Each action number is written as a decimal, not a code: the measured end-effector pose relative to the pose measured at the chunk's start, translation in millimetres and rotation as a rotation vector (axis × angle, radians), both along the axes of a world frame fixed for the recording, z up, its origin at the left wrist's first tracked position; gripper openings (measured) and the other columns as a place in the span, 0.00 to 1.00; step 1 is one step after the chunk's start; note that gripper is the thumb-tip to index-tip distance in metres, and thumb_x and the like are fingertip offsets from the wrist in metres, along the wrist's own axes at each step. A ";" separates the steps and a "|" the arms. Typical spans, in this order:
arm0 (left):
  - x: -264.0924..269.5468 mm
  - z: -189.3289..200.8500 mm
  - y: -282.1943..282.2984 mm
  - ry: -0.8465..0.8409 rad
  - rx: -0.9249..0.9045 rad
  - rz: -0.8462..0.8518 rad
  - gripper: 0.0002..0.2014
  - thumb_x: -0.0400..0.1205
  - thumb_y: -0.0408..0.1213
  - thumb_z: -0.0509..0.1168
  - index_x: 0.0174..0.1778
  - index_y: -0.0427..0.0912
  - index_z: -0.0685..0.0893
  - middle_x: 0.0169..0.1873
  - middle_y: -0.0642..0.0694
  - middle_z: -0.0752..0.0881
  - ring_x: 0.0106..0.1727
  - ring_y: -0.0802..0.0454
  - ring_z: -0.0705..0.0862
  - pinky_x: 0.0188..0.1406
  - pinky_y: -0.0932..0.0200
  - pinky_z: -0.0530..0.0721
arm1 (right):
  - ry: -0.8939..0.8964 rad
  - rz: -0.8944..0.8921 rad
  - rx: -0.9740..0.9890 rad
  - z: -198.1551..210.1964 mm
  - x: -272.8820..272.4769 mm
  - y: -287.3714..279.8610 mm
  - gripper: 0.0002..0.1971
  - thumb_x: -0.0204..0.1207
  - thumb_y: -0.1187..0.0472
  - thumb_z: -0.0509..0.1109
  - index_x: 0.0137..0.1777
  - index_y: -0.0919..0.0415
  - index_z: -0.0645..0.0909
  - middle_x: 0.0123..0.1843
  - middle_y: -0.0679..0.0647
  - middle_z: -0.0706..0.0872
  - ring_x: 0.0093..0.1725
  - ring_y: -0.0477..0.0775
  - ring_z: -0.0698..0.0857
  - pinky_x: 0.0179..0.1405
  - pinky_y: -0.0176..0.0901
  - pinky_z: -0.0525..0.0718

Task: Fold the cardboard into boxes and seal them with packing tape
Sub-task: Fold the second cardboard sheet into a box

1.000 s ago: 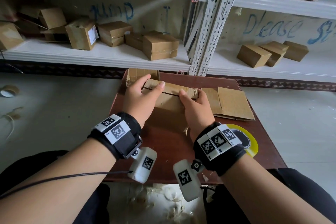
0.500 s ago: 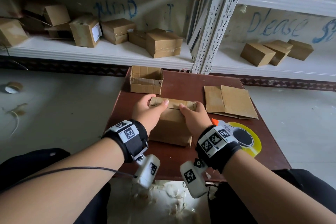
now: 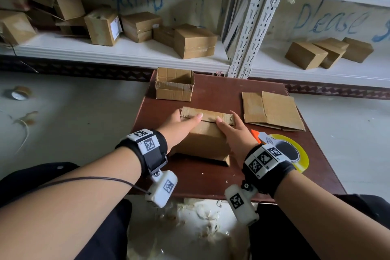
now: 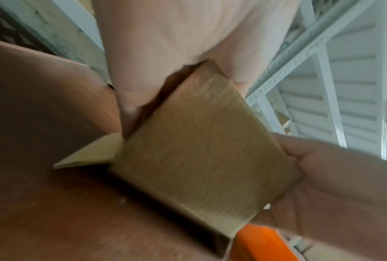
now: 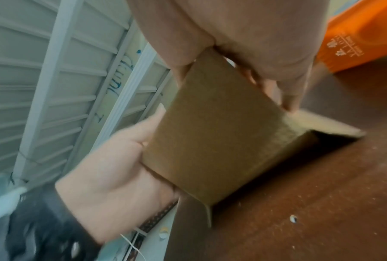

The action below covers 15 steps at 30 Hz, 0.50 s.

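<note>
Flaps of small brown cardboard box (image 3: 203,139) pressed down w/ both hands, left hand (image 3: 179,127) and right hand (image 3: 234,135) gripping its sides on dark red bench (image 3: 221,91). I see no tape on; yellow tape roll (image 3: 295,150) untouched, flat cardboard sheet (image 3: 272,110) still unfolded.

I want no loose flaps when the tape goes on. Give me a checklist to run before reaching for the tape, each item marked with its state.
1. Box standing on the table: ok.
2. Left hand and right hand both holding the box, thumbs on top: ok.
3. Far top flap pressed flat: not ok, its edge looks raised over a dark gap.
4. Bottom flaps closed: not ok, one sticks out at the near corner.
5. Tape dispenser close to the right hand: ok.
6. Tape end free to pull: cannot tell.
</note>
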<state>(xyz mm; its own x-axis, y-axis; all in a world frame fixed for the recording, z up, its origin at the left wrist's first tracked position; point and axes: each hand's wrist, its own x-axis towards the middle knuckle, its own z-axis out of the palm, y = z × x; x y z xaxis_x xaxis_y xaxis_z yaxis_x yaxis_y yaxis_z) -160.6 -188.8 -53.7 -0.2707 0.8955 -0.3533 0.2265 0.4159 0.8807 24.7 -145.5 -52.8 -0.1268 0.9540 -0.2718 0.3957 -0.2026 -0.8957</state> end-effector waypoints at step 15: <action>10.4 -2.1 12.6 0.358 -0.007 0.016 0.41 0.86 0.63 0.63 0.88 0.40 0.62 0.84 0.42 0.71 0.83 0.41 0.72 0.77 0.50 0.71 | -0.102 -0.011 -0.118 -7.5 -13.5 -0.1 0.48 0.82 0.41 0.72 0.92 0.40 0.44 0.85 0.53 0.72 0.73 0.61 0.83 0.68 0.51 0.84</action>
<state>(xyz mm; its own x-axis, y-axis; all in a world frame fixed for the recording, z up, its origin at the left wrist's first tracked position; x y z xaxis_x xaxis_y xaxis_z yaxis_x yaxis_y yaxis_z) -150.3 -176.2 -55.8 -0.3928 0.8878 -0.2397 0.5137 0.4280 0.7435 11.2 -145.6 -60.3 -0.0824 0.9157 -0.3933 0.4810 -0.3091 -0.8204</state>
